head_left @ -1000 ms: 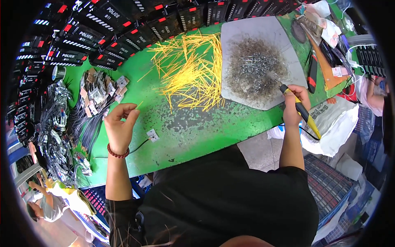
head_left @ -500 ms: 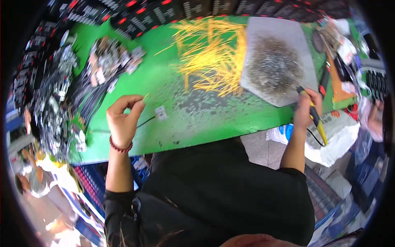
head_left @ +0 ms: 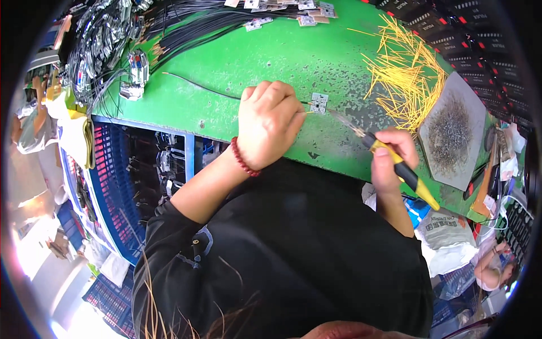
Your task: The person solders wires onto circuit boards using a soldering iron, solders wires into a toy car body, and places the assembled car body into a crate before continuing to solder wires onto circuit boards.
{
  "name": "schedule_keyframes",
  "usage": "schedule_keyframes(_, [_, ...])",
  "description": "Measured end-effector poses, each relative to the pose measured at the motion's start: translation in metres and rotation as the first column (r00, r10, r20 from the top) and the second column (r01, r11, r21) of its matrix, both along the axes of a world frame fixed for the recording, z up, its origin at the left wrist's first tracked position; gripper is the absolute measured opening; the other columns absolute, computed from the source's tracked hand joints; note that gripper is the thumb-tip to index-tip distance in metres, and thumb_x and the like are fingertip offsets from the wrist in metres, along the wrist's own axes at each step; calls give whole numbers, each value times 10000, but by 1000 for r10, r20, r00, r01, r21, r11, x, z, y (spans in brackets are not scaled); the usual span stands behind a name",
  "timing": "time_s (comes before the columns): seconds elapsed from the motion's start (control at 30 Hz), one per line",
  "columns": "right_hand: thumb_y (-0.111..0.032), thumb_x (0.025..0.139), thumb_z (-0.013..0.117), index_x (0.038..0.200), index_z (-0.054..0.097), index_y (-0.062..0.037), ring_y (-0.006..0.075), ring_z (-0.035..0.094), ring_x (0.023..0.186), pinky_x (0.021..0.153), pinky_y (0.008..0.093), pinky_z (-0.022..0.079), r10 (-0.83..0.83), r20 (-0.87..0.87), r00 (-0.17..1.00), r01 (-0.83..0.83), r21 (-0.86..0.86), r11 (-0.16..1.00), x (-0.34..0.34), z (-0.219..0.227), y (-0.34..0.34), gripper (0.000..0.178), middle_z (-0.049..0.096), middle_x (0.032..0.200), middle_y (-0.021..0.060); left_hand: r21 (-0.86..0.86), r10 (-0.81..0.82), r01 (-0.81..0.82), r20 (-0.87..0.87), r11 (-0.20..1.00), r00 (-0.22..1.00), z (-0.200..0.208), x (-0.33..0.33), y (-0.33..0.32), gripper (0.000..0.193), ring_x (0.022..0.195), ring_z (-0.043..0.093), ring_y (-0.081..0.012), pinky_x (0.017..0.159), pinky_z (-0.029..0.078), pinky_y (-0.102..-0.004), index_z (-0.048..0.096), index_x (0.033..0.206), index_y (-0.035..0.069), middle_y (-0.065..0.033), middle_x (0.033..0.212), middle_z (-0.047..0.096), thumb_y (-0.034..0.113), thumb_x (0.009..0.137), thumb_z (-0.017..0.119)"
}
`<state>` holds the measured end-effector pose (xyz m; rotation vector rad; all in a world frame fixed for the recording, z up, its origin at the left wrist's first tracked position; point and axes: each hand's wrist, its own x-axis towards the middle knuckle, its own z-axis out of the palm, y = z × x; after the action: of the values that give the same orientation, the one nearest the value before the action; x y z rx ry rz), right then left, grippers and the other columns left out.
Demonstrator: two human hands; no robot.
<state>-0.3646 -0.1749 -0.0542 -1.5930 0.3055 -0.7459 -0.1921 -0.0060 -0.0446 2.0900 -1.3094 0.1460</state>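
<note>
My left hand (head_left: 268, 124), wearing a red bead bracelet, is closed in a pinch on a short yellow wire (head_left: 308, 112). One end of that wire pokes out beside a small white circuit board (head_left: 319, 103) on the green table. A black cable (head_left: 203, 88) runs under my left hand toward the board. My right hand (head_left: 392, 161) grips a yellow and black soldering iron (head_left: 403, 172). Its slim tip points at the board's lower right edge; I cannot tell whether they touch.
A loose heap of yellow wires (head_left: 409, 79) lies right of the board, and past it a grey slab (head_left: 451, 133) with a dark, speckled patch. Black cables with boards (head_left: 203, 31) lie at the far left, beside a pile of silvery parts (head_left: 104, 42). Black boxes (head_left: 468, 42) line the far right.
The view has turned leftward. My right hand has brought the soldering iron from the grey slab over to the board. My left hand has come down beside the board with the yellow wire.
</note>
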Motion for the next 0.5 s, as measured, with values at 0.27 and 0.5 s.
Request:
schedule_keyframes(0.27, [-173, 830, 657, 910, 595, 14, 82, 475, 581, 526, 225, 361, -40, 53, 998, 42, -49, 998, 6, -15, 8, 213, 543, 698, 45, 2, 4, -4, 23, 1000, 1000, -12, 3, -2, 115, 755, 547, -195, 692, 373, -353, 614, 711, 124, 2, 829, 562, 93, 676, 719])
schedule_keyframes(0.5, [-181, 821, 666, 909, 600, 24, 124, 520, 567, 502, 248, 388, 41, -78, 996, -56, -198, 979, 3, -10, 5, 233, 576, 700, 86, -5, -6, 6, 2, 1000, 1000, -13, 5, -4, 117, 750, 547, -195, 697, 375, -351, 607, 701, 126, -1, 825, 563, 96, 666, 715])
